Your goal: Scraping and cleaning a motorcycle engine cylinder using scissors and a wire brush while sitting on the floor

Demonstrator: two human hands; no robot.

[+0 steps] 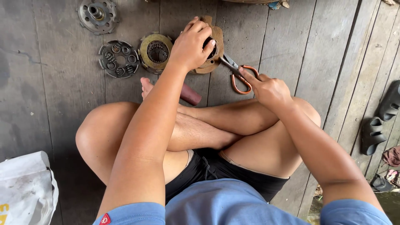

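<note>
I sit cross-legged on a grey plank floor. My left hand (192, 43) presses down on a brown, flat cardboard-like piece (216, 39) lying over a dark round part. My right hand (266, 87) grips the orange handles of a pair of scissors (237, 75), whose blades point at the brown piece's right edge. A round brass-coloured toothed hub (155, 52) lies just left of my left hand. Beside it sits a dark round plate with several small springs (118, 59). A dark red cylinder (190, 95) rests by my foot.
A grey flanged metal disc (98, 15) lies at the top left. A white plastic bag (26, 189) sits at the lower left. Dark sandals (381, 125) and small clutter lie along the right edge of the floor.
</note>
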